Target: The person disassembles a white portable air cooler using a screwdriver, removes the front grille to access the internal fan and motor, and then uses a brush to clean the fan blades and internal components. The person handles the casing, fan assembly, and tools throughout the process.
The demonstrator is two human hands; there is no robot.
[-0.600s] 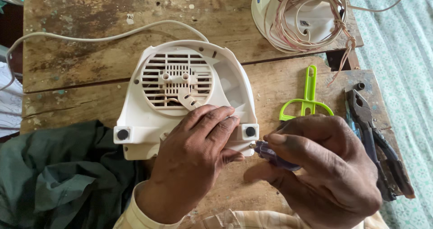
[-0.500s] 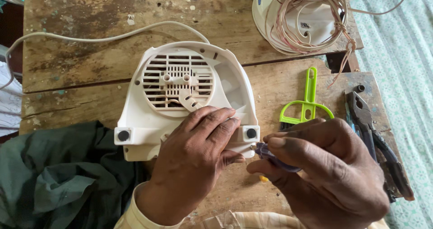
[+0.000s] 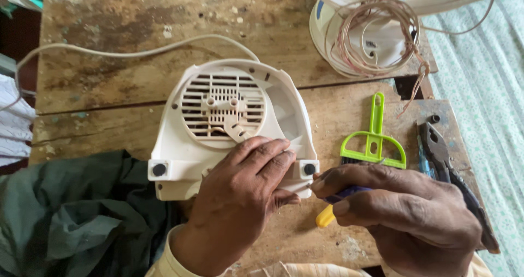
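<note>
A white plastic fan housing (image 3: 229,129) with a round slotted grille lies flat on a worn wooden table (image 3: 109,75). My left hand (image 3: 240,195) rests palm down on its near edge, fingers spread over the plastic. My right hand (image 3: 404,211) grips a screwdriver (image 3: 335,203) with a purple and yellow handle, its tip against the housing's right corner beside a black foot (image 3: 309,169). The shaft is mostly hidden by my fingers.
A green plastic brush (image 3: 374,143) and dark pliers (image 3: 447,168) lie at the right. A coil of thin wire (image 3: 376,37) sits on a white fan base at the back right. A white cord (image 3: 125,50) crosses the table. Dark green cloth (image 3: 71,217) lies at the near left.
My right hand has shifted slightly right and lower with the screwdriver, showing more of its yellow handle end. The left hand stays on the housing.
</note>
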